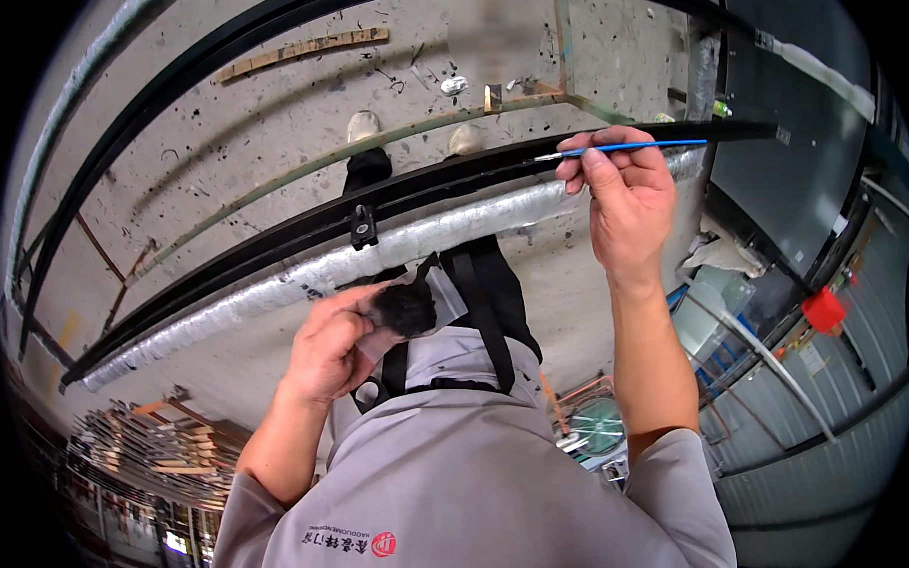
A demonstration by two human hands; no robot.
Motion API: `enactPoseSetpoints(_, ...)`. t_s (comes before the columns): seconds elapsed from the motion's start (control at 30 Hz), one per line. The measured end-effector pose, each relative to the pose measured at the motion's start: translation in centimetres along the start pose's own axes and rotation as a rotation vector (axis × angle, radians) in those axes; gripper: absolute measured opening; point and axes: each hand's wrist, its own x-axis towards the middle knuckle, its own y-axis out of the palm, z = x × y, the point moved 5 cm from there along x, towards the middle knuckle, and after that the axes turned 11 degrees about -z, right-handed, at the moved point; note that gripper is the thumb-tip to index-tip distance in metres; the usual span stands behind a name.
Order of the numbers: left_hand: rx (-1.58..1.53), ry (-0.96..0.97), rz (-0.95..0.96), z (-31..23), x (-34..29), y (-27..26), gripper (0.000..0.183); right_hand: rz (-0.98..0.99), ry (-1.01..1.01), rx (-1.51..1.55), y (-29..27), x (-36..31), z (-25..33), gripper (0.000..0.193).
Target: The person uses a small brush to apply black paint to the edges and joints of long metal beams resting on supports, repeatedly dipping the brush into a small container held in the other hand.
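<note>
Pinched between the thumb and fingers of my right hand (630,195) is a thin paintbrush with a blue handle (660,144). Its pale tip reaches left to the long black metal bar (458,174); whether it touches the bar I cannot tell. My left hand (327,345), lower and nearer my body, grips a clear plastic bag (448,296) with a black, paint-like mass (406,304) inside. A small black block fitting (363,227) sits on the near side of the bar, above and left of the bag.
A support wrapped in silvery film (426,235) runs under the bar. Beyond lie a greenish rail (278,183) and a wooden strip (302,54) on the spotted floor. Stacked lengths of material (158,454) stand at lower left. Dark panels (790,146) and a red container (824,311) are at right.
</note>
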Motion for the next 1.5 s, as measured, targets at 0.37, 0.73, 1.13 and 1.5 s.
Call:
enactPoseSetpoints(0.37,-0.278,0.316,-0.114,6.9,2.0,6.1,0.056,0.507,0.216,-0.092,0.0,7.0,-2.6,0.011)
enactPoseSetpoints(0.73,-0.525,0.319,-0.176,15.0,5.3,16.8,0.058,0.859,0.156,-0.123,2.0,6.1,-6.0,0.012)
enactPoseSetpoints(1.13,-0.468,0.489,-0.148,20.2,8.0,14.9,0.056,0.870,-0.093,-0.134,2.7,5.4,-6.6,0.013)
enactPoseSetpoints(1.5,-0.625,0.444,0.000,20.4,8.7,15.0,0.054,0.996,-0.281,0.008,4.6,4.3,-7.2,0.012)
